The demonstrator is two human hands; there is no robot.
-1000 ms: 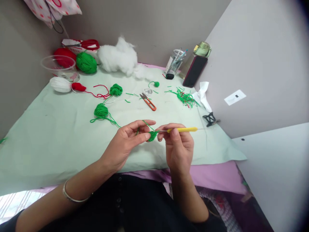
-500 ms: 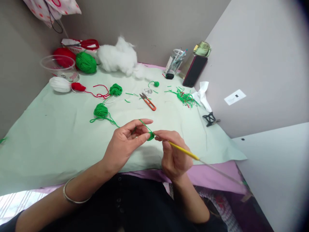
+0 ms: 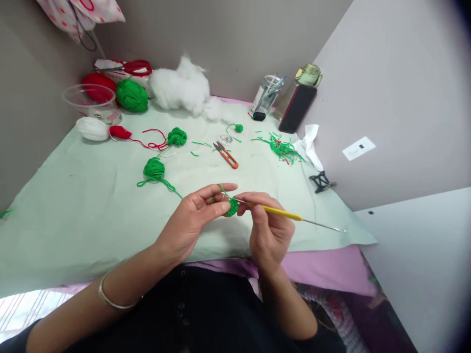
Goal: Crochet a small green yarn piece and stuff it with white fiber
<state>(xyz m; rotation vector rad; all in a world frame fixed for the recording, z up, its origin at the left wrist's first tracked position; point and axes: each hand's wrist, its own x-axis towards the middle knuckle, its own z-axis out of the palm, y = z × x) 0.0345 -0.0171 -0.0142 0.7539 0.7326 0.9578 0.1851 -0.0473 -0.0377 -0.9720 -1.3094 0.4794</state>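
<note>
Crochet piece (image 3: 231, 207): bright green, small, rounded, ridged with stitches; placed at the centre of the frame. Its left side is pinched by the left hand (image 3: 186, 218), grip clamped. Yellow-handled hook (image 3: 281, 212): metal at both ends, one tip set at the upper edge of the work; handle clamped in the grip of the right hand (image 3: 270, 233).

Tabletop (image 3: 91, 206): draped in pale green cloth, with pink cloth (image 3: 327, 269) exposed at lower right. Orange-handled snips (image 3: 227, 156), above centre. Green yarn bundle (image 3: 154, 169), left of centre. Green and red clippings (image 3: 283, 148), heaped right of centre. White stuffing (image 3: 180, 88), upper centre. Dark phone (image 3: 298, 109), propped upright before a bottle (image 3: 308, 75), upper right.

Room: enclosed by grey walls (image 3: 235, 39); spotted fabric (image 3: 99, 11) hung at upper left.
</note>
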